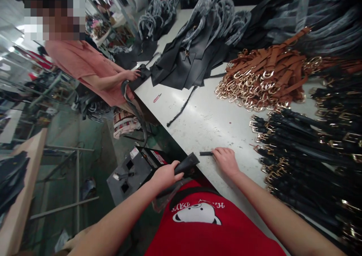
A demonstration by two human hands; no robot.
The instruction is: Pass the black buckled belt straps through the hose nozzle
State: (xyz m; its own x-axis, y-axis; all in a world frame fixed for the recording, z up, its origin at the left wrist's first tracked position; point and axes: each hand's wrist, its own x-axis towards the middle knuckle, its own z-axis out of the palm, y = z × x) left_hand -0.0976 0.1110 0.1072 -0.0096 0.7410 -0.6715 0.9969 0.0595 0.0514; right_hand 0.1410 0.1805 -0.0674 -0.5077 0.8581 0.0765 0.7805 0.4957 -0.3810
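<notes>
My left hand (166,175) is closed around a dark, flat-ended strip (188,163) that looks like a black leather strap, held just off the table's near edge. On the white table (209,116), my right hand (226,159) has its fingers closed on a short, narrow black strip (206,153), whose end points left toward the strap. A small gap separates the two pieces. The rest of the left strap runs down beside the red apron (195,214) and is partly hidden by my hand and arm.
Brown straps with gold buckles (260,78) and bundled black buckled straps (296,146) lie on the right. Black leather pieces (183,65) with wrapped handles sit farther back. A co-worker (90,67) stands at the far left edge. A grey machine box (132,173) is below the table.
</notes>
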